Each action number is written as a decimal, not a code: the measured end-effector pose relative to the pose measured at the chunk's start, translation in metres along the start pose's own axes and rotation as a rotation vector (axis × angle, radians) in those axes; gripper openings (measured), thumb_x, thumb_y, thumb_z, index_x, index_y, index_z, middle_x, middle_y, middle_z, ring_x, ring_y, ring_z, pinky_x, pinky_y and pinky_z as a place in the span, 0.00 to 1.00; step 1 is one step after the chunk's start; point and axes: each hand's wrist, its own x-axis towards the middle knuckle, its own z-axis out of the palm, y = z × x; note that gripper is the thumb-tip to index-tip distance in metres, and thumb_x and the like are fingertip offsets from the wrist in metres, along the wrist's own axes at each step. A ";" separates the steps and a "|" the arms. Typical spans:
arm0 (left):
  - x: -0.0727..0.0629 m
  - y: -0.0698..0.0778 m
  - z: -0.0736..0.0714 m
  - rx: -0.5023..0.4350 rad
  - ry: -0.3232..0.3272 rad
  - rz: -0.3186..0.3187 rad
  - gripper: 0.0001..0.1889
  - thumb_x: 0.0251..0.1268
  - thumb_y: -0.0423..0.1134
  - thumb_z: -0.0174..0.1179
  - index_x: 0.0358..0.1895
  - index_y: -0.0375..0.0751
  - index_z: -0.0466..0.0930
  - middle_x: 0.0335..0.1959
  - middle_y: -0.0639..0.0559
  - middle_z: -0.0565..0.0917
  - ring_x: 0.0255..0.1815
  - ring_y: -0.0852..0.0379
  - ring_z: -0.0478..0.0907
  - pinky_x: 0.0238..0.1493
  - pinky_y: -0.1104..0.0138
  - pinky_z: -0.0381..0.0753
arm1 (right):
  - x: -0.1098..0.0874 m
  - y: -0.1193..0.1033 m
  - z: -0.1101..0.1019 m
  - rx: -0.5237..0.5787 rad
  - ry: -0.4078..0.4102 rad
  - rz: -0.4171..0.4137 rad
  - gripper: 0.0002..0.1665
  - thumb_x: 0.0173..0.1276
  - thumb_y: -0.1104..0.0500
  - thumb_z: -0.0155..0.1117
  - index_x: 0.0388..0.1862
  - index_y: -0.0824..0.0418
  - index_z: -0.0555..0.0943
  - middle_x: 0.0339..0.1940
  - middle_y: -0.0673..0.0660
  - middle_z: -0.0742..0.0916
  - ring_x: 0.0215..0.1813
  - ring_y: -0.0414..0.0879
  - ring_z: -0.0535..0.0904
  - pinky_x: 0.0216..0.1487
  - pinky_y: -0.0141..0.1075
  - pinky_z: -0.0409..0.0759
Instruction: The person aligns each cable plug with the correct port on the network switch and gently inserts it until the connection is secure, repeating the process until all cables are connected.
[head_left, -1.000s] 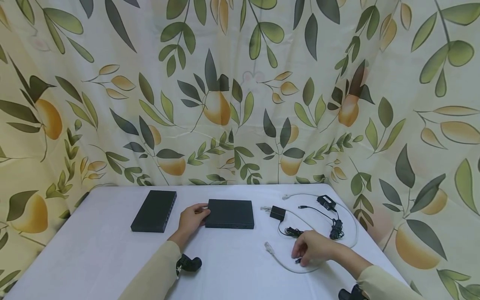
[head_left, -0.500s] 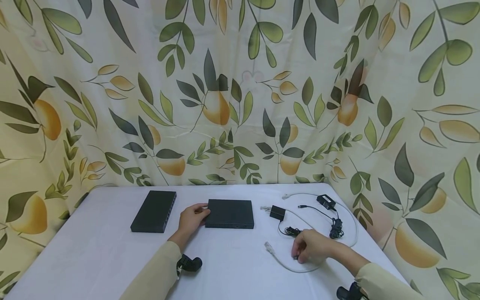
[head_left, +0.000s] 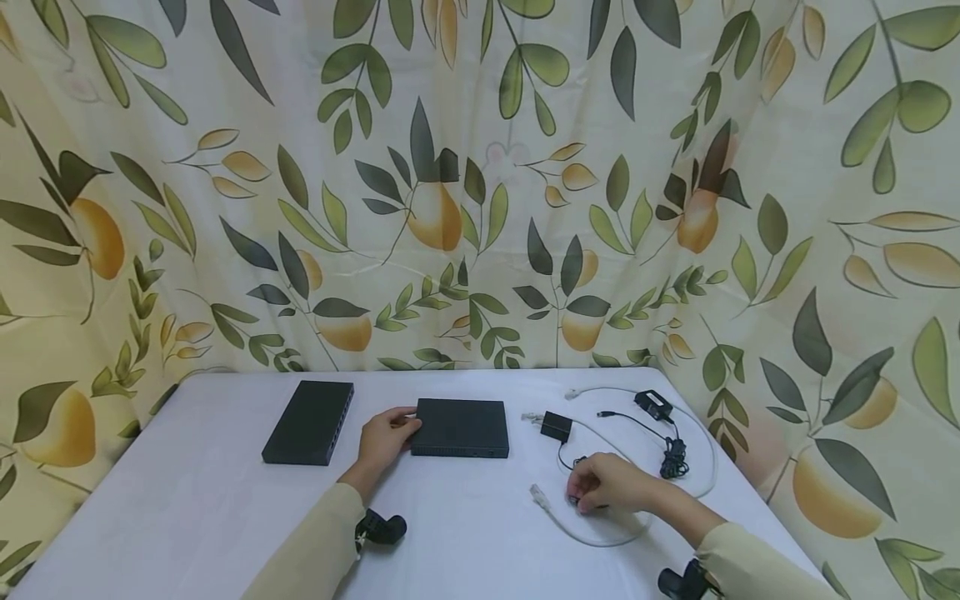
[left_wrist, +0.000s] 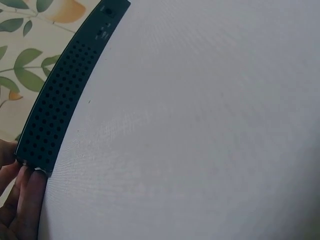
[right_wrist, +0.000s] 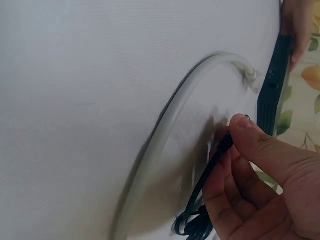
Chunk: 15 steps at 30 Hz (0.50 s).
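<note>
A flat black network switch (head_left: 461,427) lies mid-table, and my left hand (head_left: 382,443) holds its left end between thumb and fingers. Its perforated side (left_wrist: 65,95), with a round socket near one end, faces the left wrist camera. My right hand (head_left: 613,483) pinches the plug end of a thin black power cord (right_wrist: 200,177) between thumb and fingers; the tip is mostly covered by the thumb. The cord's bundled part (right_wrist: 199,226) hangs near the fingers. A black power adapter (head_left: 556,426) lies beyond this hand. Closer to me curves a white Ethernet cable (head_left: 592,544).
Another black box (head_left: 309,422) with ports along its side lies to the left. At the far right are a second adapter (head_left: 653,406), its bundled cord (head_left: 673,459) and more white cable (head_left: 708,442). A patterned curtain (head_left: 480,208) hangs behind the white table (head_left: 187,500).
My right hand has moved slightly left and away from me, with the cord's plug end now pinched in its fingers. The left hand and the switch have stayed in place.
</note>
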 end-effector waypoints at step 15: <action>0.000 0.001 0.001 0.000 0.003 0.003 0.17 0.66 0.40 0.64 0.57 0.45 0.83 0.44 0.48 0.84 0.40 0.56 0.81 0.43 0.66 0.86 | 0.026 -0.007 0.007 -0.032 0.082 0.048 0.07 0.58 0.64 0.73 0.34 0.59 0.84 0.27 0.46 0.83 0.31 0.39 0.75 0.35 0.29 0.72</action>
